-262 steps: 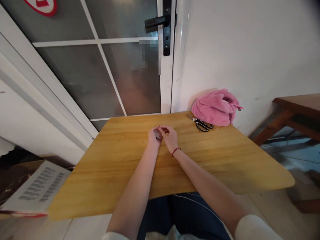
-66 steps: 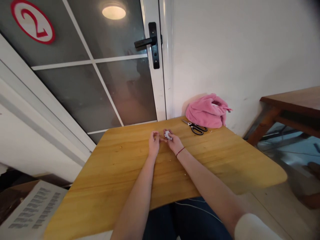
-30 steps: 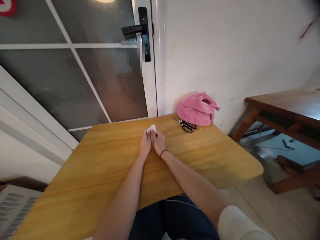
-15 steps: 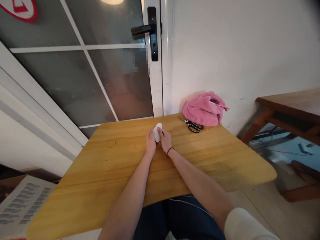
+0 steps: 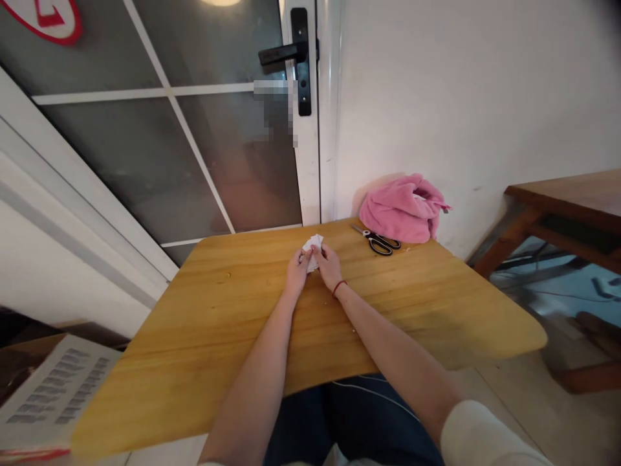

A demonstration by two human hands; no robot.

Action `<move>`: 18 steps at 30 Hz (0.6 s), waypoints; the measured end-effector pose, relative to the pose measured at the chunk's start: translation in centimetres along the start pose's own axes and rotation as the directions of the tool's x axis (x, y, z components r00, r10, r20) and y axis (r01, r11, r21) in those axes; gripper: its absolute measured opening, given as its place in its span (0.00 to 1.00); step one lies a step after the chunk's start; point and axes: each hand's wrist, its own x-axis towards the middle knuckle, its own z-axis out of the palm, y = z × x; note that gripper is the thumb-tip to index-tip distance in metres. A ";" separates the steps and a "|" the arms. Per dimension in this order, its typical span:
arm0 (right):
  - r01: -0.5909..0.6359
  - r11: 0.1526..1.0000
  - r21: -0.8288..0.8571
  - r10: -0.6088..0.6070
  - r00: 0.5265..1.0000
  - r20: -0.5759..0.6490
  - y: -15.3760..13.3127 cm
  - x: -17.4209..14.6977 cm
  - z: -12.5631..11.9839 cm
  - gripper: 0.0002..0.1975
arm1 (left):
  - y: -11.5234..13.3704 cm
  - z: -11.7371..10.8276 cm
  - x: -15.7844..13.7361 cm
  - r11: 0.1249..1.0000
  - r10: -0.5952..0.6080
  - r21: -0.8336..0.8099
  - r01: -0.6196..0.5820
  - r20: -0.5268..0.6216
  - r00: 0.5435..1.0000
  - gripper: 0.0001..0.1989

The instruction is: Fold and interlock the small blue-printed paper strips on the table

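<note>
Between my two hands is a small stack of white paper pieces (image 5: 314, 244), its top edges slightly fanned out. My left hand (image 5: 297, 268) grips the stack's left side, with the thumb across its front. On the other side my right hand (image 5: 330, 264), with a red cord at the wrist, pinches it, thumb on the front. Both hands are just above the wooden table (image 5: 233, 336), toward its far edge. Fingers behind the paper are hidden. Black-handled scissors (image 5: 381, 242) lie on the table to the right of my hands.
A pink plush cloth bundle (image 5: 402, 208) rests at the table's back right, against the wall. Behind the table stands a glazed door with a black handle (image 5: 286, 55). A printed carton (image 5: 53, 388) sits low on the left, and another wooden table (image 5: 557, 200) on the right.
My left thumb has come onto the front of the paper stack, and the top edges look more spread. The whole view has shifted slightly.
</note>
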 end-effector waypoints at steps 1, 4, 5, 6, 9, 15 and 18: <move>-0.005 1.000 -0.021 0.004 1.000 -0.027 0.1 0.1 -0.1 0.16 | -0.1 0.1 0.0 0.998 -0.039 -0.044 0.041 0.052 0.998 0.17; -0.040 0.999 0.001 0.040 0.992 -0.123 0.3 0.5 -0.5 0.16 | -0.3 0.3 0.0 0.984 -0.077 -0.146 0.099 0.152 0.985 0.17; -0.052 0.998 0.023 0.055 0.987 -0.149 0.4 0.7 -0.6 0.17 | -0.3 0.3 0.0 0.981 -0.067 -0.172 0.091 0.144 0.987 0.16; -0.065 0.997 0.046 0.072 0.983 -0.171 0.5 0.8 -0.8 0.17 | -0.2 0.3 0.0 0.977 -0.055 -0.198 0.077 0.117 0.992 0.16; -0.097 0.994 0.047 0.105 0.970 -0.217 0.7 1.1 -1.1 0.17 | 0.4 0.0 -0.1 0.963 -0.036 -0.265 0.037 0.008 0.999 0.14; -0.145 0.989 -0.042 0.149 0.983 0.110 0.8 0.6 -0.3 0.17 | 0.7 -0.7 0.0 0.993 0.093 -0.062 -0.101 -0.114 0.989 0.12; -0.180 0.984 -0.002 0.175 0.954 0.242 0.7 0.1 0.4 0.18 | 0.2 -1.2 -0.1 0.967 0.199 0.193 -0.167 -0.157 0.967 0.10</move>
